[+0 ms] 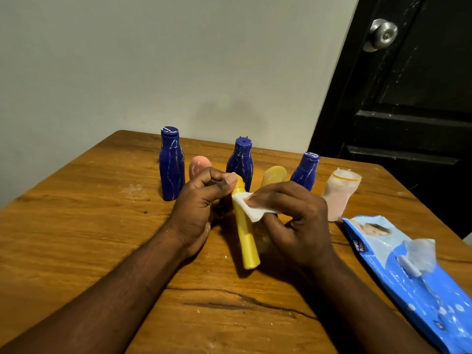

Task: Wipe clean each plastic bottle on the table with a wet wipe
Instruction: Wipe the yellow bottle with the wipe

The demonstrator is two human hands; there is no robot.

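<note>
Now the left hand [201, 200] apparently pinches the cap of the slim yellow plastic bottle [245, 241]; the right hand [293, 221], fingers clamped on the white wet wipe [252, 210], should stroke firmly toward the bottle's base.

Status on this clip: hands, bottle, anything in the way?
Left hand grips yellow bottle near its cap. Right hand holds wet wipe against it. Nothing in the way.

Dim corner room
Wooden desk [76, 226] against a plain grey wall [153, 60]; black door [421, 123] with metal knob [381, 34] at right.
</note>
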